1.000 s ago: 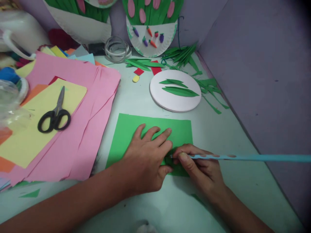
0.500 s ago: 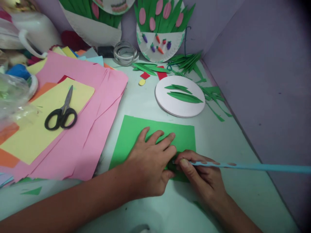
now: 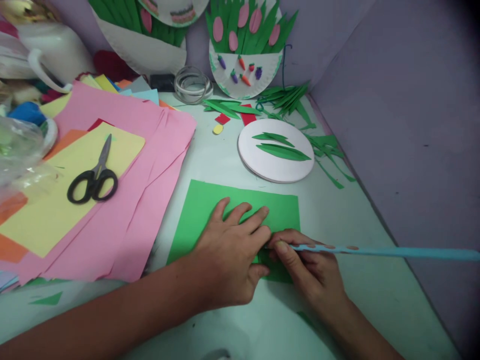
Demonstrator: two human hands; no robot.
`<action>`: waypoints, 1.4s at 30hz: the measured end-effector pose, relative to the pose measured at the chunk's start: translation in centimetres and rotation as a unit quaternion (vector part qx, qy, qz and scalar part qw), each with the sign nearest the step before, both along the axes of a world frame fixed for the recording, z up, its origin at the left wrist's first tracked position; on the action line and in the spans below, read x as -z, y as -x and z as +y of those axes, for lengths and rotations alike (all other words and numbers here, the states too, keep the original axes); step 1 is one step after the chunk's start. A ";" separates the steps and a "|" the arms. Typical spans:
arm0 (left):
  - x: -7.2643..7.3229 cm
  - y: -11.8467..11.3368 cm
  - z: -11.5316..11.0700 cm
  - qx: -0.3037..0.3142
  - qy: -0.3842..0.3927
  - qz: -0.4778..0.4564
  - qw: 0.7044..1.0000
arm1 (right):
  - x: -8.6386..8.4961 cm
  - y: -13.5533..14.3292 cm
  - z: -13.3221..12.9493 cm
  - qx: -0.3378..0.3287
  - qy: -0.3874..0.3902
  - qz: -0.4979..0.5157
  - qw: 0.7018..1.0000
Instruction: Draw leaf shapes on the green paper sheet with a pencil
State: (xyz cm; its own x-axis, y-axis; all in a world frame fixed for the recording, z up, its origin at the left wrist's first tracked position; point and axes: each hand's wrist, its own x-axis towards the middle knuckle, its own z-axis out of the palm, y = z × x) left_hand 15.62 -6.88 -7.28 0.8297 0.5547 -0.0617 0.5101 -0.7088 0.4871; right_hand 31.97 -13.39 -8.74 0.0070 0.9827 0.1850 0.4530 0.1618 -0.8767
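My left hand (image 3: pixel 234 250) lies with fingers spread on a sheet of green paper (image 3: pixel 210 202), pressing it against the table. To its right, my right hand (image 3: pixel 309 270) grips a long light-blue pencil (image 3: pixel 375 251) close to its lower end. The pencil slants low over the sheet, its tip beside my left index finger and thumb. What the tip touches is hidden between the two hands. Beyond the sheet, a white oval board (image 3: pixel 275 172) carries a few green paper leaves (image 3: pixel 283 151).
Black-handled scissors (image 3: pixel 93 182) lie on yellow paper (image 3: pixel 41 227) over pink sheets (image 3: pixel 157 165) at left. Green paper strips (image 3: pixel 288 100), red scraps (image 3: pixel 247 116) and a tape roll (image 3: pixel 193 85) sit at the back. Decorated paper plates (image 3: pixel 243 75) stand against the wall.
The pencil's tip end has shifted very slightly up and left along with my right hand. My left hand stays put on the green paper. The whole view has moved a little.
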 end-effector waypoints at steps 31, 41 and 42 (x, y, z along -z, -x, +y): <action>1.2 0.1 -0.6 -0.037 -0.012 -0.039 0.998 | -0.1 -0.2 1.7 0.008 0.037 -0.013 0.999; 1.4 0.0 -0.5 -0.034 -0.014 -0.031 0.999 | 0.0 0.1 2.1 0.049 0.021 -0.004 0.999; 1.4 0.0 -0.5 -0.034 -0.015 -0.031 0.999 | 0.0 0.2 2.1 0.054 0.019 -0.005 0.998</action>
